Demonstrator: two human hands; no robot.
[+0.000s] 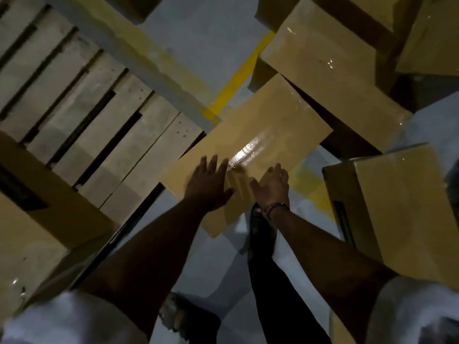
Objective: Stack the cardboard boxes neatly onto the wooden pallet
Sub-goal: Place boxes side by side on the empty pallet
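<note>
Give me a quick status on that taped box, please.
Left grip and right grip open, spread over taped box. Box beside pallet corner, not yet on it. Other boxes crowd its far side.

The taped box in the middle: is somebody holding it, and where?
Nothing is gripped. The left hand and right hand are open over the near end of the box top; whether they touch it cannot be told.

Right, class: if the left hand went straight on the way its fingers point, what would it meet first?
Most likely the top of the taped cardboard box, which lies directly ahead of the open left hand. Motion blur hides whether the hand already touches it.
</note>
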